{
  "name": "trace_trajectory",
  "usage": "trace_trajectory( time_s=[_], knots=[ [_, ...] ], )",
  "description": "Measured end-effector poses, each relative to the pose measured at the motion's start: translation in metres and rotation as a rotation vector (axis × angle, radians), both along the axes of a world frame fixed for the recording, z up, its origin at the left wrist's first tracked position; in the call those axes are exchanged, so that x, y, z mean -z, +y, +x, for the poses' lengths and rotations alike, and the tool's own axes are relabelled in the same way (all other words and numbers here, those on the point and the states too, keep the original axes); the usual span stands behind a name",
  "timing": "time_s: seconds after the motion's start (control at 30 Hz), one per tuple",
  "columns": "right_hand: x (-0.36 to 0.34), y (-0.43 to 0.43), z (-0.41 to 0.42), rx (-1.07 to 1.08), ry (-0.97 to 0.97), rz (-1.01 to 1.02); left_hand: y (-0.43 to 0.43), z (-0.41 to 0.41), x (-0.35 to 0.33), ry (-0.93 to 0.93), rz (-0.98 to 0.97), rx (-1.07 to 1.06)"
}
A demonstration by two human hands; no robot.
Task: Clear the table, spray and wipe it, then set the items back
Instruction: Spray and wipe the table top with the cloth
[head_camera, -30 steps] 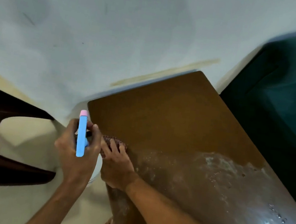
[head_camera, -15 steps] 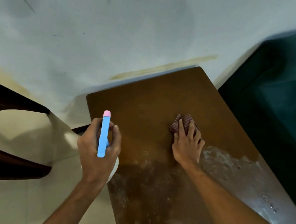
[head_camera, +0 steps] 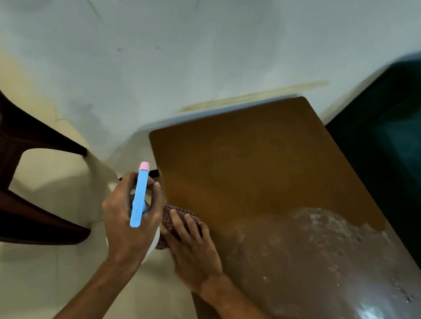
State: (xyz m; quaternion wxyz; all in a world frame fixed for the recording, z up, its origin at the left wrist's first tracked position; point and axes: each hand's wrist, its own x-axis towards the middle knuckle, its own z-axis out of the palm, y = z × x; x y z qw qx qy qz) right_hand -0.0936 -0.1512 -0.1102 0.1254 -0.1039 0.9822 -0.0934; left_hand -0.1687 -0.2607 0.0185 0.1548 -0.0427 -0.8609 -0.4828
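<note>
Mid-wipe: our right hand [head_camera: 189, 253] presses a checked cloth [head_camera: 168, 214] flat-fingered at the tabletop's [head_camera: 256, 165] left edge, centre frame, while our left hand [head_camera: 129, 229] grips the blue spray bottle [head_camera: 139, 198] beside it. We judge clearing done; the upper half looks dry, and nothing is set back.

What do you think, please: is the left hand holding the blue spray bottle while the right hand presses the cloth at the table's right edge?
Not quite: the head view shows the right hand pressing the cloth at the left edge of the table, beside the spray bottle the left hand holds.
</note>
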Motion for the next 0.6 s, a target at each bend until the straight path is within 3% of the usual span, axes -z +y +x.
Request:
trace_trajectory(
  time_s=[0.1,0.23,0.3,0.4,0.47,0.6],
  knots=[
    [-0.006,0.020,-0.023,0.081,0.007,0.011,-0.014,-0.002,0.003,0.015,0.000,-0.022],
    [-0.020,0.050,-0.080,0.423,-0.005,0.025,-0.019,-0.002,0.010,0.026,0.038,-0.014],
    [-0.019,0.053,-0.088,0.359,-0.014,0.058,-0.017,-0.003,0.014,0.022,0.038,-0.014],
    [-0.013,0.052,-0.063,-0.022,0.011,0.049,-0.004,0.004,0.019,0.008,0.032,-0.001],
    [-0.008,0.066,-0.043,-0.144,0.005,0.053,0.007,0.013,0.021,-0.035,0.036,0.022],
    [-0.008,0.124,-0.026,0.196,0.079,0.142,0.033,0.033,0.033,-0.228,0.082,0.087]
  ],
)
